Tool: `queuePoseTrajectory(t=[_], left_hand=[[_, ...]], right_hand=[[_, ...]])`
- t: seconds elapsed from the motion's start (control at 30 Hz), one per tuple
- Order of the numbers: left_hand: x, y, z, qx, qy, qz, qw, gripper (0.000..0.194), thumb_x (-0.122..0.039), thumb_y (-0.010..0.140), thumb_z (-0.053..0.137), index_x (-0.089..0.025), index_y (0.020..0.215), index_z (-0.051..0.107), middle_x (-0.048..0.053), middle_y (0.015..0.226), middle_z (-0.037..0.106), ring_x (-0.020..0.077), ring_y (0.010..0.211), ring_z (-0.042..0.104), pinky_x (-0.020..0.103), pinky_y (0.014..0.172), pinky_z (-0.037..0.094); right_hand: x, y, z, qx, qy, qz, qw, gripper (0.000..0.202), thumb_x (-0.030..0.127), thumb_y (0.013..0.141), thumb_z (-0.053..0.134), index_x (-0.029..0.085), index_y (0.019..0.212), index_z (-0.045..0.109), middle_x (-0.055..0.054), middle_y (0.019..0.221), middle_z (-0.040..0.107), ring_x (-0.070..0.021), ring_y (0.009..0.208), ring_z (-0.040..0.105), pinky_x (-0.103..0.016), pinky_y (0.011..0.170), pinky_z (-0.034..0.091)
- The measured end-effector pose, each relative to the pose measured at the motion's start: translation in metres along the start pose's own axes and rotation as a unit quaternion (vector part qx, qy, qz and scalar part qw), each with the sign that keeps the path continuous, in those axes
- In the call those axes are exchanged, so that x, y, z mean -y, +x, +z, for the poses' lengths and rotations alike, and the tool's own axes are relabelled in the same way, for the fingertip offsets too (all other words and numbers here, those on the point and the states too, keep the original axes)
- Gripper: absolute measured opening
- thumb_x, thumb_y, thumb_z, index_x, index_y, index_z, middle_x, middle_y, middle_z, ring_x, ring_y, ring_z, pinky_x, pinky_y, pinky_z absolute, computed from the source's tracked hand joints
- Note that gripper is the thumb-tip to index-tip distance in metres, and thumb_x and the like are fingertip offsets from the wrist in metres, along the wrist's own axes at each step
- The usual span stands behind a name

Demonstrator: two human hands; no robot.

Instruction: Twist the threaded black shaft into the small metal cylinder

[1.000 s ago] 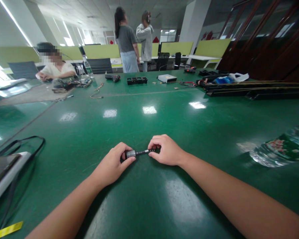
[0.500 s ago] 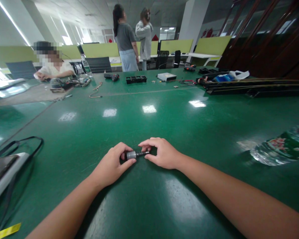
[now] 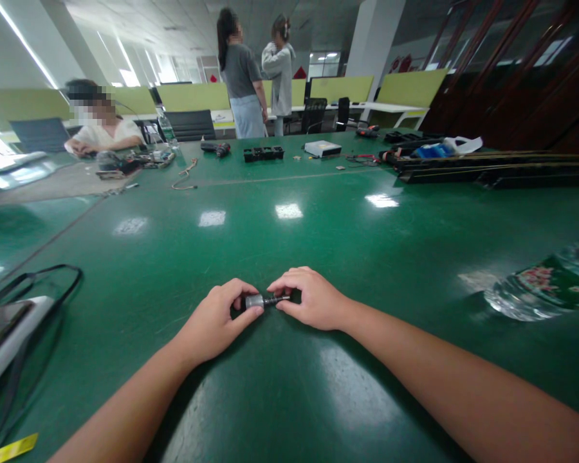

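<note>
A small cylindrical metal part, with a silver body, a dark ribbed shaft and a bright thin tip, lies level just over the green table. My left hand grips its silver body between thumb and fingers, from the left. From the other side, my right hand curls its thumb and fingertips around the ribbed shaft, and the bright tip points into that hand. The body's left end is hidden in my left fingers. What kind of part it is cannot be made out.
At the right lies a clear water bottle with a green label. A white-edged device with a black strap is at the left. Farther back are a power drill, a black tray-like part, a white box and several people.
My right thumb and fingertips have slid slightly left along the shaft, closing in on it. My left hand keeps its grip on the silver body, nearly unmoved.
</note>
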State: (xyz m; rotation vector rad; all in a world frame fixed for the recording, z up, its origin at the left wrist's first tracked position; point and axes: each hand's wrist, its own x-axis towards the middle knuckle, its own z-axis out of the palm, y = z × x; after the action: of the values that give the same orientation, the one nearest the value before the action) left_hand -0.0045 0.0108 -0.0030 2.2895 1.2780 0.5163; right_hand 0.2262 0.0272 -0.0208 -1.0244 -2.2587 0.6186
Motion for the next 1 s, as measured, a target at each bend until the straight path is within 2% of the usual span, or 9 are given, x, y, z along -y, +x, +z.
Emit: queuePoseTrajectory(t=[0.33, 1.0], left_hand=[[-0.0022, 0.0027, 0.0006, 0.006, 0.009, -0.003, 1.0, 0.021, -0.038, 0.087, 0.064, -0.021, 0.098, 0.064, 0.001, 0.087, 0.063, 0.0185, 0.077, 0.056, 0.03, 0.071, 0.042], [-0.001, 0.0028, 0.0022, 0.007, 0.0, -0.003, 1.0, 0.018, -0.035, 0.089, 0.064, -0.022, 0.101, 0.062, 0.0, 0.091, 0.062, 0.0181, 0.078, 0.054, 0.031, 0.074, 0.04]], right_hand=[[0.0011, 0.0007, -0.0009, 0.024, -0.007, -0.032, 0.999, 0.021, 0.014, 0.08, 0.069, 0.023, 0.099, 0.071, -0.001, 0.095, 0.074, -0.0187, 0.093, 0.062, -0.035, 0.089, 0.039], [0.0011, 0.0026, -0.0014, 0.03, 0.0, -0.013, 0.999, 0.016, 0.014, 0.074, 0.072, 0.02, 0.089, 0.07, 0.001, 0.082, 0.069, -0.0159, 0.081, 0.059, -0.032, 0.082, 0.038]])
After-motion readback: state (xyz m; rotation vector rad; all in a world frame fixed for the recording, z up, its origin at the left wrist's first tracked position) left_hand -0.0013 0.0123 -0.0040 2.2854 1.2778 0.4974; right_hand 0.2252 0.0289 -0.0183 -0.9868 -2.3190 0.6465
